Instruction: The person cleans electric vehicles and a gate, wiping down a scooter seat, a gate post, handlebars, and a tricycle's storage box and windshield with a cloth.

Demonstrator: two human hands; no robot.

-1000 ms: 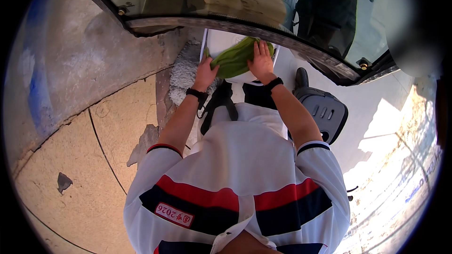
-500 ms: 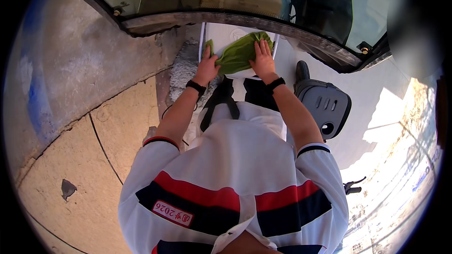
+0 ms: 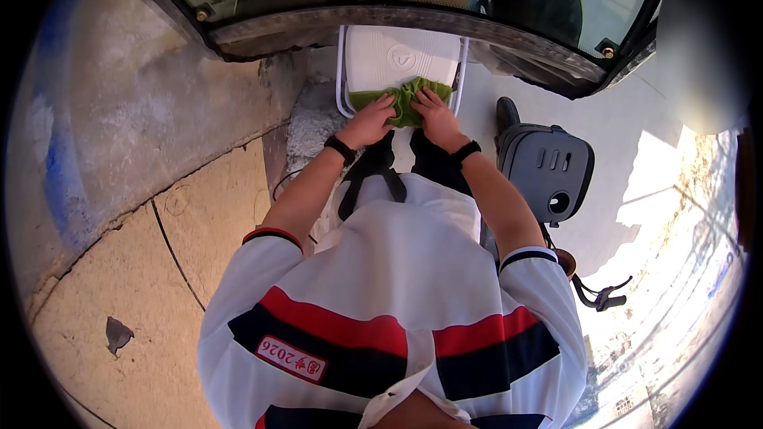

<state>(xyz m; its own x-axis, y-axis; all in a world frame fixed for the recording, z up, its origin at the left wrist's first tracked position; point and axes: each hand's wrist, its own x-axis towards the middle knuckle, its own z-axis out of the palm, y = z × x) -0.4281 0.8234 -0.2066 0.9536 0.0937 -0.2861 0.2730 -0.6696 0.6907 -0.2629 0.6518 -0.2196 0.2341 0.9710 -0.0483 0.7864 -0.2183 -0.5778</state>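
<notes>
A green cloth (image 3: pixel 412 107) lies bunched along the near edge of a white plastic panel (image 3: pixel 389 48), which has a round raised emblem and a white tube frame around it. My left hand (image 3: pixel 371 121) has its fingers curled into the middle of the cloth. Close beside it, my right hand (image 3: pixel 439 121) grips the cloth from the right. Part of the cloth bulges up between the two hands, and a flatter strip reaches left. My palms hide some of the fabric.
A dark-edged glass pane (image 3: pixel 413 9) overhangs the panel's far edge. To the right stands a grey plastic case-like object (image 3: pixel 548 163) with slots, and a handlebar with a brake lever (image 3: pixel 608 299). A concrete wall (image 3: pixel 159 87) rises on the left.
The cloth, earlier spread across the panel, is now gathered at its near edge. My hands have come closer together and nearer to me, and more of the white panel shows.
</notes>
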